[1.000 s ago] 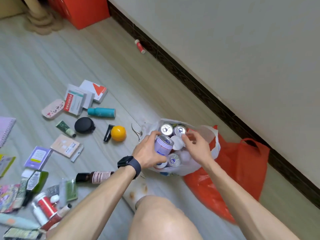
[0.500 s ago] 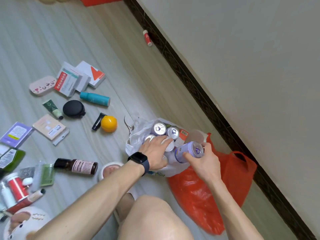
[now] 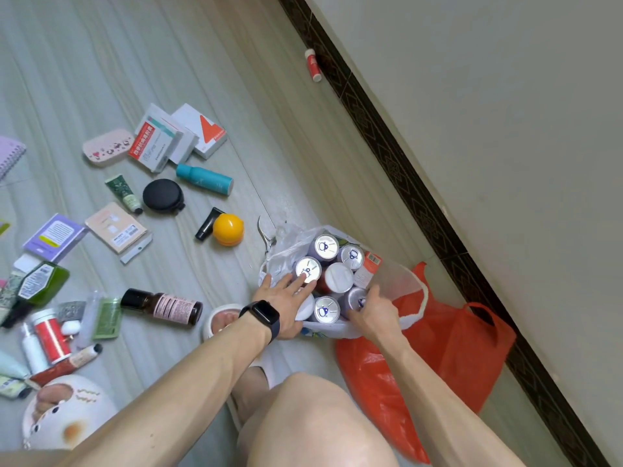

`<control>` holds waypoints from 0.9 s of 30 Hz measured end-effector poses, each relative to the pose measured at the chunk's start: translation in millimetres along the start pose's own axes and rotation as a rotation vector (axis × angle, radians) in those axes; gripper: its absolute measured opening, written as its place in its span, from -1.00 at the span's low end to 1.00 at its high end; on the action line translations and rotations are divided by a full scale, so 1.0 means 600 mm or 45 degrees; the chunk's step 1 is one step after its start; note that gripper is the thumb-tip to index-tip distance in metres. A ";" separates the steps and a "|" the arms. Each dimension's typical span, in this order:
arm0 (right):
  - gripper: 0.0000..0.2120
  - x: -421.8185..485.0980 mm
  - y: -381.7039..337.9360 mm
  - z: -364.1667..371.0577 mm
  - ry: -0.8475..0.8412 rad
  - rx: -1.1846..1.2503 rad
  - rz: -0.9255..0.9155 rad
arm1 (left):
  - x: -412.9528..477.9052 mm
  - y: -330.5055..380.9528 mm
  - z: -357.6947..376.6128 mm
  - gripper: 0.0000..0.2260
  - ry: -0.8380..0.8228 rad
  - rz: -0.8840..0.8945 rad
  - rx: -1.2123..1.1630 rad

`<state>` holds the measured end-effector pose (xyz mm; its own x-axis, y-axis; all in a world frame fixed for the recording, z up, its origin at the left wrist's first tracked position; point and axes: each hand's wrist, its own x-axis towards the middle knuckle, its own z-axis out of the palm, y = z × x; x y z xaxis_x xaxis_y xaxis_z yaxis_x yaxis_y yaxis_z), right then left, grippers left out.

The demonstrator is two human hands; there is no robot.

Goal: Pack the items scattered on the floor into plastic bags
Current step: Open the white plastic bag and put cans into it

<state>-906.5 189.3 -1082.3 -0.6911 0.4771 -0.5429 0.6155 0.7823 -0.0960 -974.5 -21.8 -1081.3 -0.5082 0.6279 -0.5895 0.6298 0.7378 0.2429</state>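
Observation:
A white plastic bag (image 3: 415,288) stands open on the floor with several purple cans (image 3: 326,247) upright inside it, plus a white-lidded jar (image 3: 338,277). My left hand (image 3: 282,298), with a black watch on the wrist, lies with straight fingers across the bag's near left edge, fingertips on one can top (image 3: 307,268). My right hand (image 3: 377,315) grips another purple can (image 3: 354,297) at the bag's near right side, down among the others. A red plastic bag (image 3: 455,348) lies flat beneath and to the right.
Loose items cover the floor to the left: an orange round container (image 3: 228,229), a teal bottle (image 3: 205,178), a black round case (image 3: 163,195), boxes (image 3: 158,143), a brown bottle (image 3: 161,306). A red-and-white tube (image 3: 313,65) lies by the dark skirting. My knee fills the bottom.
My right hand brought the purple can from above the bag's right rim down in among the other cans. My left hand slid forward onto the can tops.

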 end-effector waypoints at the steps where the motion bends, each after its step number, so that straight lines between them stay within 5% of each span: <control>1: -0.57 -0.004 0.002 0.005 0.004 -0.035 -0.018 | 0.000 -0.001 0.003 -0.26 -0.005 -0.006 -0.002; 4: -0.53 -0.003 0.016 -0.017 0.122 -0.206 -0.152 | 0.002 0.000 0.006 -0.25 -0.012 -0.012 0.008; 7: -0.45 -0.003 0.027 -0.057 0.461 -0.094 -0.128 | 0.003 0.003 0.005 -0.25 -0.004 0.001 0.040; 11: -0.29 0.037 0.073 -0.069 0.288 0.465 0.440 | 0.003 0.007 0.003 -0.24 -0.007 0.005 0.023; 13: -0.39 0.045 0.094 -0.061 0.131 0.793 0.529 | 0.003 0.009 0.003 -0.24 -0.001 0.008 0.017; 15: -0.61 0.040 0.097 -0.065 0.204 1.132 0.512 | 0.001 0.009 0.002 -0.23 0.011 0.012 0.003; 19: -0.57 0.003 0.078 -0.112 0.626 1.538 0.429 | -0.003 0.004 0.010 -0.23 0.035 0.021 -0.007; 23: -0.70 -0.041 0.083 -0.100 0.694 1.184 0.165 | -0.004 0.004 0.011 -0.22 0.016 0.025 0.011; 27: -0.71 -0.064 0.095 -0.061 0.382 0.552 -0.008 | -0.004 0.011 0.008 -0.22 0.012 0.033 0.015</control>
<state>-858.7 230.1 -1036.2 -0.7344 0.6162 -0.2846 0.6672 0.5782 -0.4696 -966.3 -19.5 -1081.8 -0.4970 0.6489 -0.5761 0.6494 0.7185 0.2490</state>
